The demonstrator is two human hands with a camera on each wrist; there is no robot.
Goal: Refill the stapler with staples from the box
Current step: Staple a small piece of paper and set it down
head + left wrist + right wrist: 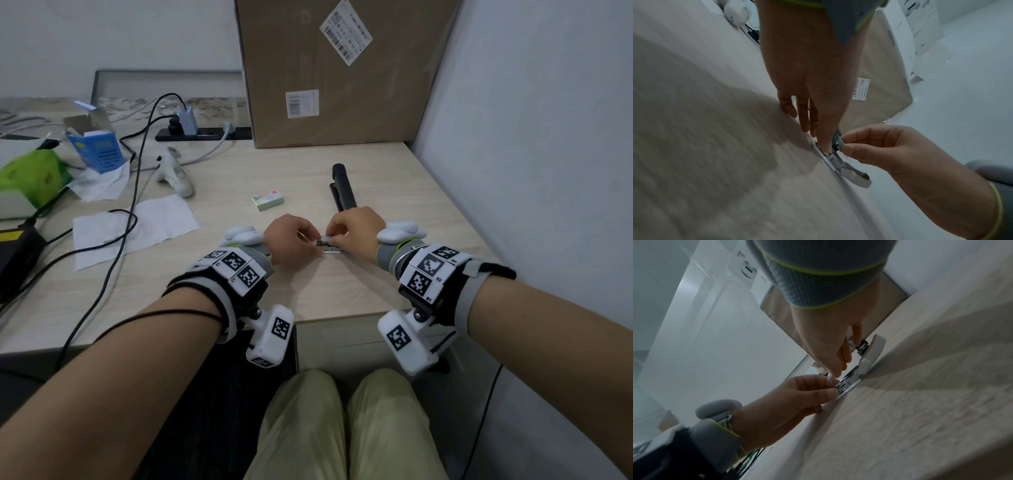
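Observation:
A small white stapler point(329, 247) lies open on the wooden table point(239, 284), between my two hands. Its white lid point(873, 347) is folded back and the metal magazine point(850, 380) is bare. My left hand point(313, 240) holds the stapler's front end between thumb and fingers point(831, 393). My right hand point(333, 233) pinches a short grey strip of staples point(839, 139) just over the magazine point(835, 160). The staple box point(268, 199), white and green, lies shut a little beyond my left hand.
A black stapler point(342, 188) lies beyond my right hand. A big cardboard box point(335, 75) stands at the back, a wall on the right. To the left are black cables point(113, 236), white paper point(144, 222), a white controller point(176, 176) and a blue box point(97, 150).

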